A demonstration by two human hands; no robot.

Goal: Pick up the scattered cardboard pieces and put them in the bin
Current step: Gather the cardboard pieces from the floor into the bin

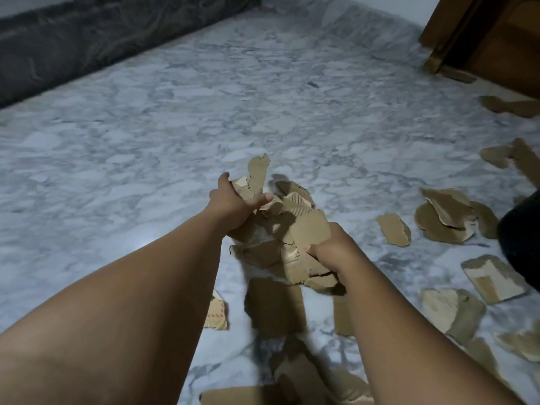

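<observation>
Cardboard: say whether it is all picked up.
No: left hand and right hand grip a bundle; other pieces lie scattered on the floor.

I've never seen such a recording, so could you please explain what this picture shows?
No machine here: a person wears a head camera looking forward and down at their own bare arms. The left hand and right hand grip a bundle of torn cardboard between them, above the marble floor. More cardboard pieces lie scattered on the floor, mostly to the right. The dark object at the right edge may be the bin; I cannot tell.
</observation>
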